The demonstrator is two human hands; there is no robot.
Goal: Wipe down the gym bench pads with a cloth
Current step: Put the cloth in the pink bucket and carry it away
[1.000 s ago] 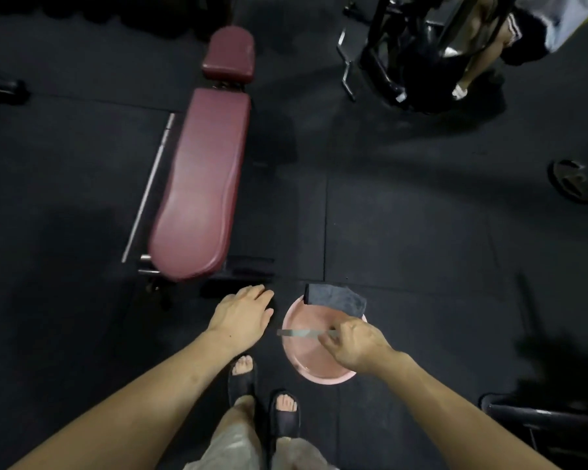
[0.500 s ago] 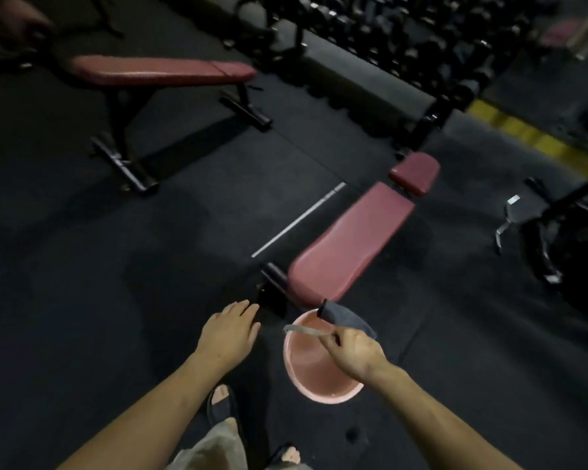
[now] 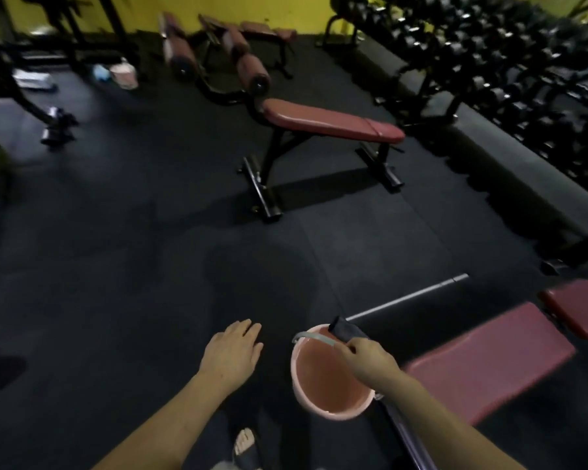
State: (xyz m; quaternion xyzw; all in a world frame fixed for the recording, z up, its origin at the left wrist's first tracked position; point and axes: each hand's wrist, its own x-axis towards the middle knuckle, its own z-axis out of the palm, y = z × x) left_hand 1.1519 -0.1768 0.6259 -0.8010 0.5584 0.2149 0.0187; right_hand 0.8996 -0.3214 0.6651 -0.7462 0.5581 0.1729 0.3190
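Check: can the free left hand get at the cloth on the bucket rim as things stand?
Probably yes. The left hand is open and holds nothing, and the dark cloth hangs on the far rim of the pink bucket with nothing between; the right hand grips only the handle.

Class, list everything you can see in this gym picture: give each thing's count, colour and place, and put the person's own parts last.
bucket: one, pink, carried low in the middle, by its handle
cloth: one, dark grey, draped over the bucket's far rim
flat bench: one, dark red pad on a black frame, centre of the floor
near bench: one, dark red pads, lower right
bar: one, silver, on the floor beside the near bench
dumbbell rack: one, black, along the right; dumbbells too blurred to count
roller-pad machine: one, dark red rollers, by the yellow wall
floor: black rubber mats
left hand: one, open, holding nothing
right hand: one, gripping the bucket handle
sandalled foot: one, bottom edge
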